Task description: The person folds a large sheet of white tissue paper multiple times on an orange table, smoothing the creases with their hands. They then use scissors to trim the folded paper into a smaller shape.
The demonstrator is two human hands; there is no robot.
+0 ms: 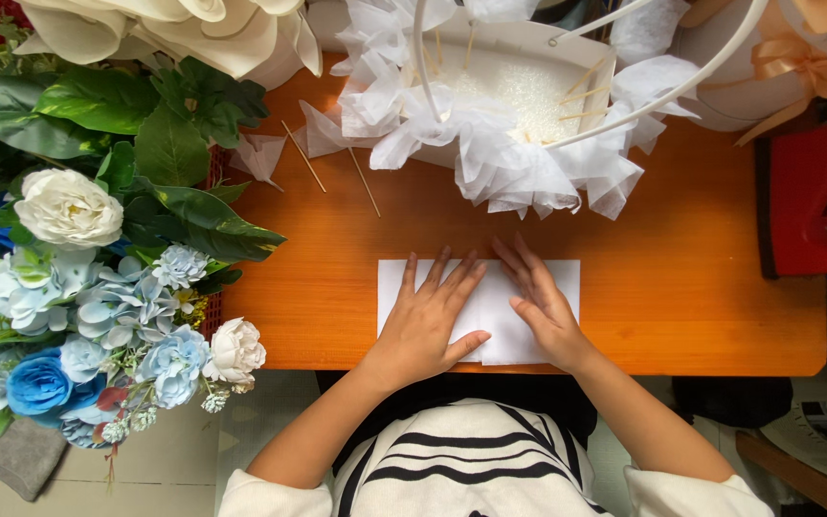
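Head view: A white paper sheet (538, 287) lies flat on the orange table (701, 278), at the near edge, directly in front of the person. The left hand (425, 325) rests palm-down on the left half of the sheet, fingers (452, 278) extended and spread, gripping nothing. The right hand (543, 306) rests on the middle-right part of the sheet, fingers straight and together, pressing flat; nothing is grasped. The sheet lies underneath both sets of fingers, with its corners exposed on either side. Beyond the sheet stands a white basket (528, 86) trimmed with ruffled white tissue. Two thin wooden sticks (303, 156) lie to its left. A bunch of artificial flowers (107, 287) occupies the left side.
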